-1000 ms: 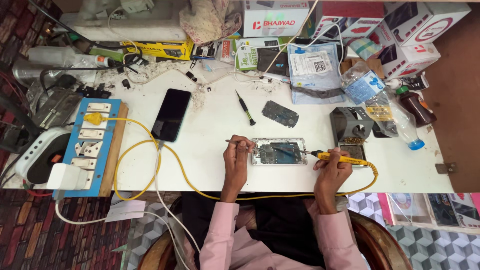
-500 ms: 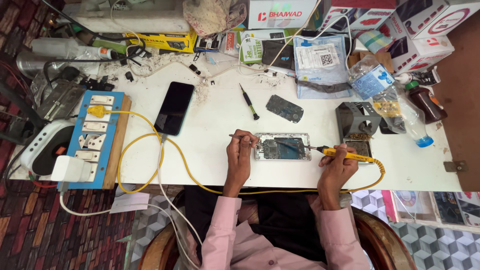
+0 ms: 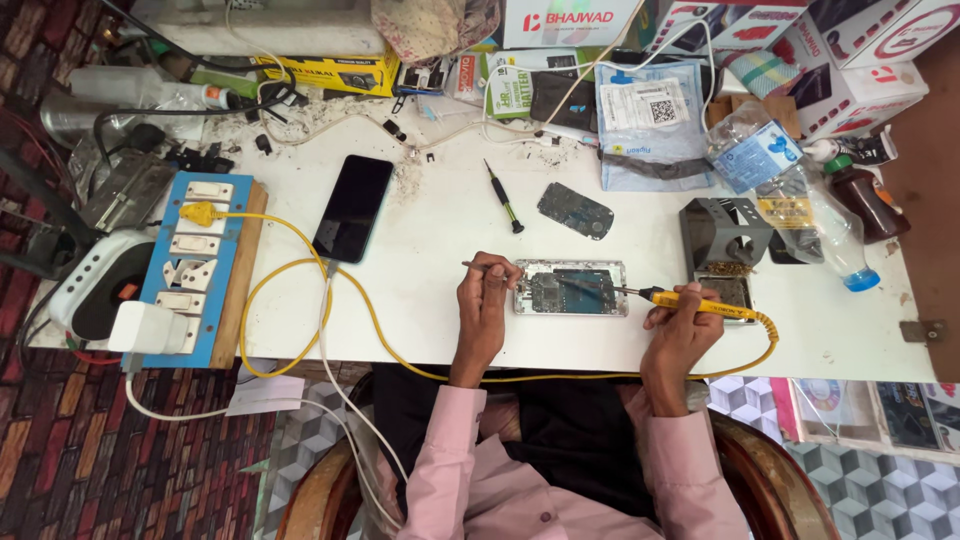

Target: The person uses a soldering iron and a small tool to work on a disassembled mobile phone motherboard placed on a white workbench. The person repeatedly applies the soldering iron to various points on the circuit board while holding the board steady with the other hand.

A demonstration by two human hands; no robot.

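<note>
Opened phone [image 3: 571, 288], circuit board bared, lies on the white table [image 3: 430, 230] just before the seated person, whose right hand [image 3: 680, 335] pinches a yellow soldering iron [image 3: 690, 303] with its tip on the board while the left hand [image 3: 487, 300] clamps thin tweezers [image 3: 488, 267] at the phone's left edge.

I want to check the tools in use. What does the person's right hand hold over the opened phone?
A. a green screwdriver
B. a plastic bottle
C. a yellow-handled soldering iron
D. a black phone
C: the right hand grips the yellow-handled soldering iron, its tip reaching over the opened phone.
</note>
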